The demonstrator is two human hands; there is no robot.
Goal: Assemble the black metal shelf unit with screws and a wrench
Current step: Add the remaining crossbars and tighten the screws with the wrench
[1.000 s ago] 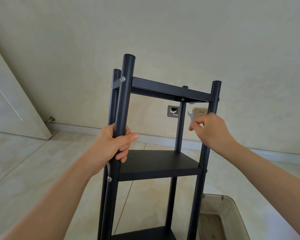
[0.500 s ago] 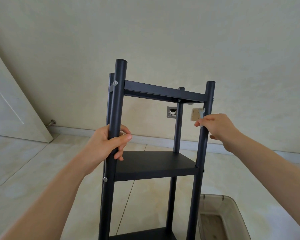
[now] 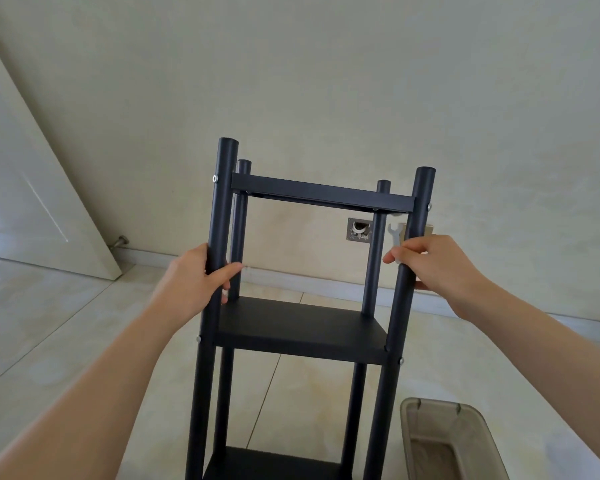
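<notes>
Shelf unit (image 3: 302, 327) of black metal stands upright on a pale tiled floor (image 3: 66, 341), directly in front of the person, seen from above and slightly tilted by the wide lens. Nearest the viewer, two bare forearms reach forward. At lower right, just beside the unit's base, sits a translucent plastic bin (image 3: 454, 445).

Moving outward, the left hand (image 3: 196, 280) wraps its fingers around the front left post (image 3: 219, 237), between the middle shelf (image 3: 302, 329) and the top one. The right hand (image 3: 433, 263) is at the front right post (image 3: 409, 271), at about the same height, pinching a small flat silver wrench (image 3: 394, 237) between thumb and fingers; the wrench's open jaw points up (whether the palm also grips the post cannot be told).

Higher up, the top shelf (image 3: 321, 195) spans the posts, with silver screw heads (image 3: 215, 178) showing at the joints. Behind stand the two rear posts, then a cream wall (image 3: 326, 81) with an open socket box (image 3: 359, 230), and a white door (image 3: 21, 202) leaning in from the left.

Judging by its look, the frame is stiff, light enough to shift with two hands, and tall for its footprint, so likely to tip. The smooth painted tubes may slip; holding two posts just above a shelf gives the surest control.
</notes>
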